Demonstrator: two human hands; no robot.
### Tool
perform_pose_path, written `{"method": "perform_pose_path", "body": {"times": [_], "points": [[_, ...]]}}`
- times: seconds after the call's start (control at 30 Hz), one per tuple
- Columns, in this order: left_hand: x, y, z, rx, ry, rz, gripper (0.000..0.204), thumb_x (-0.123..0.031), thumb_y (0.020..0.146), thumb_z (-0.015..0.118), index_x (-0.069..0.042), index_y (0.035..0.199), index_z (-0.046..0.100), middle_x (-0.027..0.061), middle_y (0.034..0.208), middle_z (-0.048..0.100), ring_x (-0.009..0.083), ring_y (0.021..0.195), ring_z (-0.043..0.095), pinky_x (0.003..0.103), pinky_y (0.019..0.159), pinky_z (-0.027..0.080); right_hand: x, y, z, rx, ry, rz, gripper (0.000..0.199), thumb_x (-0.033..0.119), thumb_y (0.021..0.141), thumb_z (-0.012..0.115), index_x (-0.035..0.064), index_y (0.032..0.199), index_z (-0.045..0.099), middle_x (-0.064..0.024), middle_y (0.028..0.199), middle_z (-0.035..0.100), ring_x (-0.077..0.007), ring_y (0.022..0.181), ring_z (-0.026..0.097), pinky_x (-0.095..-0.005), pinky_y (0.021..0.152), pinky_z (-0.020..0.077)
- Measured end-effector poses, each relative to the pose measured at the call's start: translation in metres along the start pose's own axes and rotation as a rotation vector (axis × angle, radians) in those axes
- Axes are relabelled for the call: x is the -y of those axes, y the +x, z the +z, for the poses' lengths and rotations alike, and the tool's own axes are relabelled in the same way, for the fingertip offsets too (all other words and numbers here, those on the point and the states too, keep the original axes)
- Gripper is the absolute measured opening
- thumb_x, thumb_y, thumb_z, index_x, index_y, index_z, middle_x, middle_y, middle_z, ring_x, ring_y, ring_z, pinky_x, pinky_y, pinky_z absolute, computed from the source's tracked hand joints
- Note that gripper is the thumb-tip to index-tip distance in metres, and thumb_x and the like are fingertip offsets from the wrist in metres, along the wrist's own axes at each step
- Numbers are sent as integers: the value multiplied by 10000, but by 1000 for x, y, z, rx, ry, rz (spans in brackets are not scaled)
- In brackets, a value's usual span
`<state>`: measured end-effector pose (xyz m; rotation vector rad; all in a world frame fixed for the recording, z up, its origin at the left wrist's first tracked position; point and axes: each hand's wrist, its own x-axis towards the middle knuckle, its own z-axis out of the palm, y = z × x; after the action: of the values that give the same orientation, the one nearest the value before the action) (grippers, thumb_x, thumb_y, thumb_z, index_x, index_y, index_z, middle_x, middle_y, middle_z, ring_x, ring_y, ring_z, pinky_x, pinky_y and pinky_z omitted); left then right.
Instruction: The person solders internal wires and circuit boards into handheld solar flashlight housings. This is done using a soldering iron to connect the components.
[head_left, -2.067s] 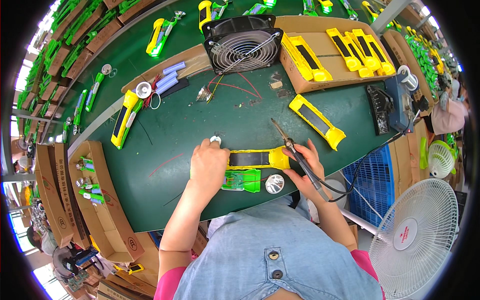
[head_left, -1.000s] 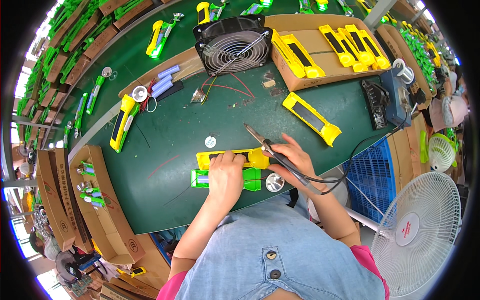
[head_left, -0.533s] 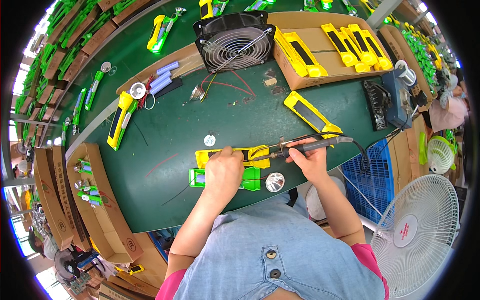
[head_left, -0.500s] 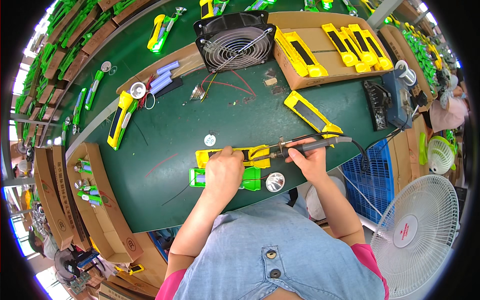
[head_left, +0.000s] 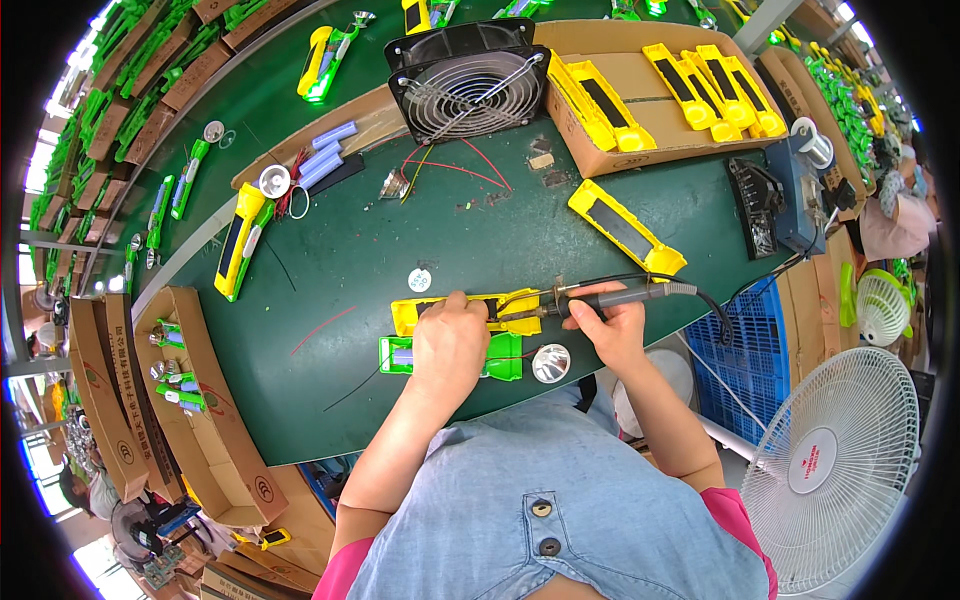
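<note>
My left hand (head_left: 449, 342) is closed over a yellow flashlight casing (head_left: 407, 317) that lies open side up on the bench. The hand hides the casing's middle, and its fingertips are tucked inside. In my right hand (head_left: 612, 332) is a soldering iron (head_left: 628, 294), held like a pen. Its tip reaches into the casing, close to my left fingers. A thin tube or wire runs along the iron toward the same spot. Just nearer to me lies a green flashlight body (head_left: 503, 358) with a blue battery cell (head_left: 402, 357), wired to a silver reflector (head_left: 551, 363).
A black-framed fan (head_left: 468, 95) stands at the back beside a cardboard box (head_left: 640, 150) of yellow casings. Another yellow casing (head_left: 627, 232) lies at right, near a blue soldering station (head_left: 795, 205) and solder spool (head_left: 812, 150). Blue cells (head_left: 322, 165) lie back left. A white fan (head_left: 835, 470) stands right.
My right hand has shifted slightly left, and the back of the iron sits a little lower. My left hand and the yellow casing have barely moved.
</note>
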<state>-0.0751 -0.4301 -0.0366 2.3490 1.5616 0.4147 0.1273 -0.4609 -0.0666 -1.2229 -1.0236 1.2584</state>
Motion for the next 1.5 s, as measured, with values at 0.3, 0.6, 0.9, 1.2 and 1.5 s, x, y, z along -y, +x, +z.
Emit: {"method": "perform_pose_path", "body": {"times": [0.3, 0.6, 0.9, 1.2, 1.5], "points": [[1, 0, 4, -11, 50, 9, 29, -13, 653, 593, -29, 673, 606, 117, 675, 534, 284, 620, 574, 361, 583, 476, 15, -30, 7, -25, 61, -259, 176, -51, 785, 583, -67, 959, 572, -180, 991, 588, -197, 794, 633, -258, 617, 533], [-1, 0, 4, -37, 60, 48, 27, -13, 636, 573, -11, 620, 551, 132, 670, 524, 282, 599, 573, 367, 573, 478, 0, -28, 34, 328, -566, -380, 780, 152, 601, 791, 62, 1223, 330, -89, 1137, 571, -254, 1000, 581, -498, 1073, 134], [4, -6, -4, -54, 21, 124, 90, -85, 686, 653, -19, 693, 592, 118, 681, 518, 286, 623, 561, 376, 552, 442, 0, -23, 38, 296, -589, -473, 759, 149, 600, 780, 61, 1220, 351, -92, 1023, 597, -263, 903, 603, -505, 1071, 159], [36, -67, -55, -110, 312, -280, 112, -171, 729, 661, -61, 727, 639, 107, 764, 597, 250, 604, 578, 339, 526, 442, 18, 2, 24, 380, -704, -392, 745, 135, 642, 743, 56, 1242, 310, -90, 1118, 570, -305, 1006, 560, -506, 1071, 137], [5, -50, -10, -385, -86, 168, 260, 5, 625, 635, -52, 878, 659, 66, 824, 555, 215, 745, 551, 327, 657, 433, 18, -14, 16, 161, -615, -512, 476, 141, 701, 703, 72, 1115, 480, -20, 835, 655, -191, 788, 623, -511, 1036, 194]]}}
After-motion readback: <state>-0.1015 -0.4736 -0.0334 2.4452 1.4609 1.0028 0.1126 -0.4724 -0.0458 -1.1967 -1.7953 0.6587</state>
